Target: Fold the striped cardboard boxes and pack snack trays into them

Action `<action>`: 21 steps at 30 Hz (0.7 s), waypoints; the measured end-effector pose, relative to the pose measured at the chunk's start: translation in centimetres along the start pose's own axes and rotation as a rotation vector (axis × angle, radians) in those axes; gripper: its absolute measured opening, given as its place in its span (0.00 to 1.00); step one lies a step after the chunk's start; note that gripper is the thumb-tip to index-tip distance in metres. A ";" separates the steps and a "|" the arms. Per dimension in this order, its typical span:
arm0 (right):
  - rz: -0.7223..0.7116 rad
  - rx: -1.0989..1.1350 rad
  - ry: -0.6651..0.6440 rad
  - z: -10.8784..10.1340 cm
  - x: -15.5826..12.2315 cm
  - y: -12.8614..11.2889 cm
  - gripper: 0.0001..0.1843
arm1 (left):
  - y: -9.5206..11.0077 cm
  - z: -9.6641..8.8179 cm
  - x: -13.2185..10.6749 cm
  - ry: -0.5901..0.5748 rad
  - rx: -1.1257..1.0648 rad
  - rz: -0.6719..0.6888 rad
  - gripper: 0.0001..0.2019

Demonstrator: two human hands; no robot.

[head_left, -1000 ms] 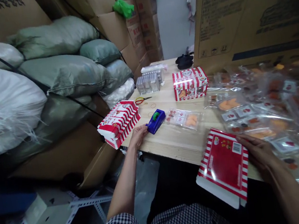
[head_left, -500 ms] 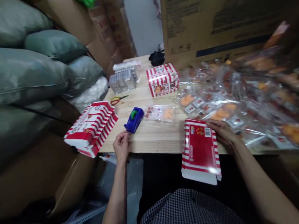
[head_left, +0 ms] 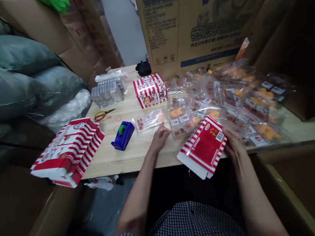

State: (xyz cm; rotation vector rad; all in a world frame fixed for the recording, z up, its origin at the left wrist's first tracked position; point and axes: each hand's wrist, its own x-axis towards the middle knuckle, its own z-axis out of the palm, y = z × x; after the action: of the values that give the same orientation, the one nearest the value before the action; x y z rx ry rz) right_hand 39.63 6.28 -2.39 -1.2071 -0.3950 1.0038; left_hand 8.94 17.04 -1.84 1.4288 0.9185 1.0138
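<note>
The right hand (head_left: 233, 144) grips the flat red box (head_left: 203, 146), likely light and bendy, best held by its edges, while the open left hand (head_left: 159, 135) lies beside a clear bag (head_left: 149, 120).

Dim room, tabletop (head_left: 138, 151) lit from above; corners dark, wide-angle warp at edges, slight blur.

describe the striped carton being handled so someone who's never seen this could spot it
On the wooden table, look at the near edge, right of the middle. A flat red-and-white striped carton hangs partly over that edge, the right hand gripping its right side. Unlike the stack of cartons at the left end and the made-up box behind, it lies single and flat.
</note>
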 end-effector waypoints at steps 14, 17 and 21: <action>-0.023 0.042 -0.129 3.1 0.2 -1.2 0.21 | 2.0 -2.1 -1.1 0.274 -0.140 -0.048 0.15; -0.095 -0.014 -0.148 4.8 -5.5 -1.7 0.15 | 6.0 -2.8 -6.6 0.371 -0.123 0.004 0.11; -0.575 -0.447 -0.369 7.8 -13.8 -1.7 0.11 | 11.5 -0.7 -13.8 0.450 -0.095 0.023 0.07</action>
State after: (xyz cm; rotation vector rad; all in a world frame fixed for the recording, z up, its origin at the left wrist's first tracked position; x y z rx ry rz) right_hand 27.31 -0.35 5.20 -1.1902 -1.2338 0.6412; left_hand 3.62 3.18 8.41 1.1522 1.1589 1.4105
